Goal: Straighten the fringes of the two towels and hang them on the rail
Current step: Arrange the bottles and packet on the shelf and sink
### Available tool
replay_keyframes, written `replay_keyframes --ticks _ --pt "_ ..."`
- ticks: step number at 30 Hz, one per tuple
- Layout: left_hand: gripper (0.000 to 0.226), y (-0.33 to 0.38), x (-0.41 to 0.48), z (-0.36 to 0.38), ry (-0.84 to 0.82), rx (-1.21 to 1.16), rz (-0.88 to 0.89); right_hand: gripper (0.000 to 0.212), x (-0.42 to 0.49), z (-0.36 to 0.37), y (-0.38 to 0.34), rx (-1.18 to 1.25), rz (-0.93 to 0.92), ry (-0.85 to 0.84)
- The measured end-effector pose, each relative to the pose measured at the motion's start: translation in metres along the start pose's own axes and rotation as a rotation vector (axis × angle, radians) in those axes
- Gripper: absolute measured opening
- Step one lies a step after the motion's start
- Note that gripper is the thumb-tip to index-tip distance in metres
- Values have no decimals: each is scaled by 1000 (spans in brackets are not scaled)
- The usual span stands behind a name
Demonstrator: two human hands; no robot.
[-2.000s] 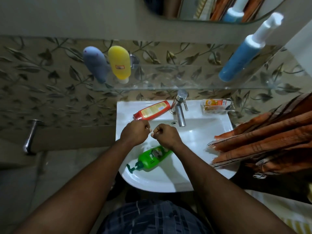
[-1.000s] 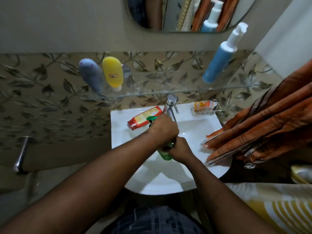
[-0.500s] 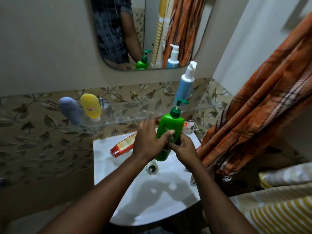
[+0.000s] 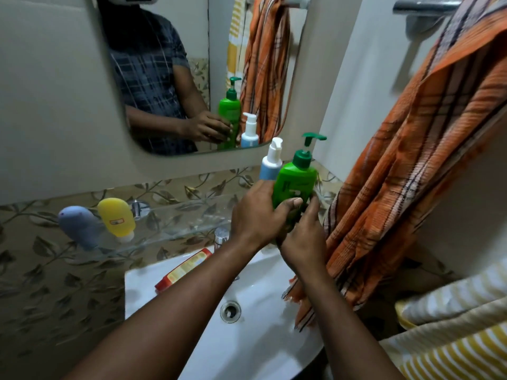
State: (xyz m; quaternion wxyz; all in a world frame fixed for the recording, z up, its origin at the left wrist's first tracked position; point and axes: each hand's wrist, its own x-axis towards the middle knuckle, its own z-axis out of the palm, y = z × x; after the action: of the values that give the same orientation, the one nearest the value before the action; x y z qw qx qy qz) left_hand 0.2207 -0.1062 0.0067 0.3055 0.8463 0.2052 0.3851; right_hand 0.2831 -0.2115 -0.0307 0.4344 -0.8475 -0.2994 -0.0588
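Observation:
An orange checked towel (image 4: 406,165) hangs from the metal rail (image 4: 422,6) at the upper right, its fringed lower edge drooping over the sink's right rim. A yellow-and-white striped towel (image 4: 452,333) lies bunched at the lower right. My left hand (image 4: 255,215) grips a green pump bottle (image 4: 295,182) round its body, held upright above the sink. My right hand (image 4: 304,239) holds the same bottle from below, at its base. Neither hand touches a towel.
A white sink (image 4: 247,325) lies below my arms, with a red tube (image 4: 183,267) on its rim beside the tap (image 4: 221,237). A glass shelf (image 4: 178,223) carries a blue tube (image 4: 79,226), a yellow tube (image 4: 116,218) and a blue-and-white pump bottle (image 4: 271,160). A mirror (image 4: 192,72) hangs above.
Both hands picked the green bottle out of the sink basin and raised it upright to shelf height. The view tilted up, bringing the mirror and rail into sight.

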Motion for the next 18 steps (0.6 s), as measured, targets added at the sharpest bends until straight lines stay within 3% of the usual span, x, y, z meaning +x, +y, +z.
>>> replay_keyframes --ticks 2,5,6,8,10,12,18 --pt "38 18 15 6 27 3 50 91 17 -3 -9 -56 38 89" --pt "36 33 37 14 25 -3 31 38 50 -15 -21 148 273 154" --pt "34 35 42 17 33 -5 13 33 61 -15 -21 214 346 151" --pt "26 31 46 21 98 -14 -14 46 74 -11 -15 178 286 173" --pt "16 21 42 25 169 -19 -20 83 80 -6 -11 119 181 198" --pt "8 8 35 27 193 -7 -24 103 83 2 -5 135 185 159" --pt "13 -25 33 24 206 36 -131 118 91 24 3 139 146 119"
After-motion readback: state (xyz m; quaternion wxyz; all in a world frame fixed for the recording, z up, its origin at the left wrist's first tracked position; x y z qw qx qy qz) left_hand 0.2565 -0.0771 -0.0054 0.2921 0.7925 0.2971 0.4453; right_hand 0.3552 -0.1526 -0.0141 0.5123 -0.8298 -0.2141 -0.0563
